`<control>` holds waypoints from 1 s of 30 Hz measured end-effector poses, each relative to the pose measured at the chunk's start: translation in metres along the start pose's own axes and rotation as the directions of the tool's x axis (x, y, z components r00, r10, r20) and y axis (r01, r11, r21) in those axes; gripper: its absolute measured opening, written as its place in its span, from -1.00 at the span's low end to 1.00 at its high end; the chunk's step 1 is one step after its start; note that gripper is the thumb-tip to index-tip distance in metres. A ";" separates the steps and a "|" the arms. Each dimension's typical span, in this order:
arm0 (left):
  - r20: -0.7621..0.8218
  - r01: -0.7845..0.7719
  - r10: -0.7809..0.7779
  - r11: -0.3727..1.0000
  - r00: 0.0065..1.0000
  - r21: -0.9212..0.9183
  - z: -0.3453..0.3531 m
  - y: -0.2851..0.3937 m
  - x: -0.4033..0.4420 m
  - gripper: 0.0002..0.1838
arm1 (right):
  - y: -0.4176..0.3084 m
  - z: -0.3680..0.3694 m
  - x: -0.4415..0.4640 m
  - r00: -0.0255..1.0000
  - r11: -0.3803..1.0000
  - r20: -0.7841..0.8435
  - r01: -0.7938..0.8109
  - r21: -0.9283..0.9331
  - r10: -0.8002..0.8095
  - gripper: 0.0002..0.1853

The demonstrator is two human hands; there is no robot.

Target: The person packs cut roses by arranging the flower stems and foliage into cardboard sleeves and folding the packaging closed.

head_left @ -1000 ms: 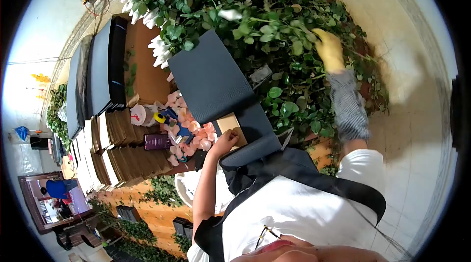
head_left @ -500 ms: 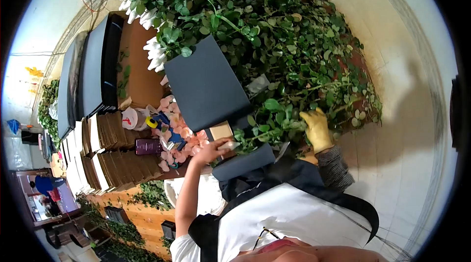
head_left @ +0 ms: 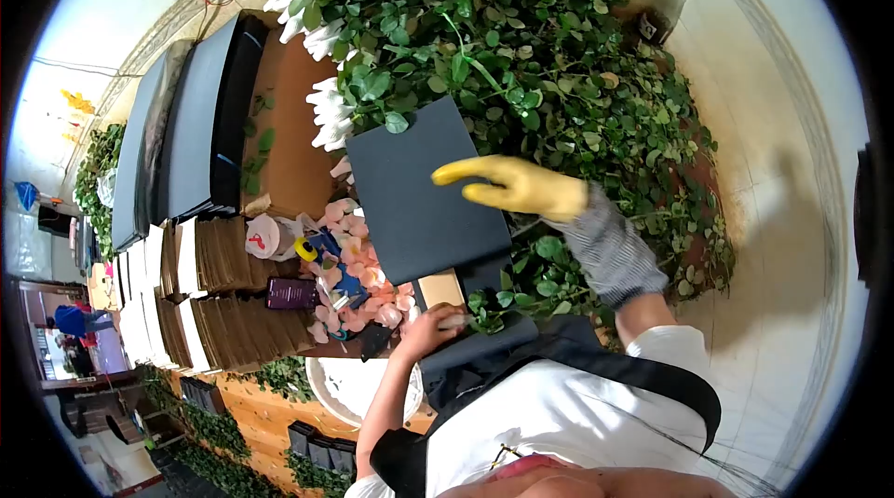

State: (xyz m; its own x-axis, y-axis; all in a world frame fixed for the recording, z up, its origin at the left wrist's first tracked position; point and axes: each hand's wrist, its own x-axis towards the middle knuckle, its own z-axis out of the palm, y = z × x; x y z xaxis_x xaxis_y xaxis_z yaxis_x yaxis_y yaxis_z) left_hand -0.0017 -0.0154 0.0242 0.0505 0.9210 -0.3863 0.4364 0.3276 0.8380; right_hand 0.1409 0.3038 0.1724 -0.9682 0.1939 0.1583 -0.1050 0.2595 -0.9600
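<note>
My bare left hand (head_left: 433,331) is closed around the head end of a rose bunch (head_left: 549,276) near my body; a whitish bit shows at the fingertips and the blooms are hidden. The bunch's green leaves lie to the right, beside a rolled dark sheet (head_left: 480,347). My right hand (head_left: 521,189), in a yellow glove, is over a flat dark grey sheet (head_left: 410,186) with thumb and fingers apart; whether it touches the sheet I cannot tell. A tan cardboard piece (head_left: 440,290) shows between the sheet and my left hand.
Leafy rose stems (head_left: 559,69) heap across the table, with white-sleeved heads (head_left: 330,114) at their left. Pink petals (head_left: 358,242), a phone (head_left: 291,293) and cardboard stacks (head_left: 247,316) lie leftward. A white tub (head_left: 340,391) stands below the table edge. Dark sheets (head_left: 200,116) are stacked behind.
My right gloved hand has moved from the leaves at the right, up and left over the dark sheet. My left hand stays at the bunch. The whole view has shifted slightly.
</note>
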 end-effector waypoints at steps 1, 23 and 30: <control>-0.019 -0.010 0.010 0.999 1.000 0.033 0.002 -0.004 0.001 -0.58 | 0.033 0.007 0.021 0.990 0.996 0.105 -0.089 -0.024 0.091 -0.51; -0.076 0.036 -0.033 0.998 0.997 0.050 0.001 0.020 0.001 -0.58 | 0.103 -0.109 0.000 0.727 0.141 -0.616 -0.605 -0.784 -0.304 -0.70; -0.058 -0.028 0.021 0.994 0.998 -0.107 0.012 -0.014 0.001 -0.60 | -0.056 -0.089 -0.113 0.913 -0.196 -0.396 -0.408 -0.891 -0.099 -0.75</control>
State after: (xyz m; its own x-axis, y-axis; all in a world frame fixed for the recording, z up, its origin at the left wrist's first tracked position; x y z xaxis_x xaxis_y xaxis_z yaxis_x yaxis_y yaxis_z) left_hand 0.0035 -0.0216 0.0074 0.0075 0.9385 -0.3452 0.3361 0.3227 0.8848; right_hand 0.2763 0.3515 0.2283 -0.7833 0.5262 0.3312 0.6185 0.7133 0.3297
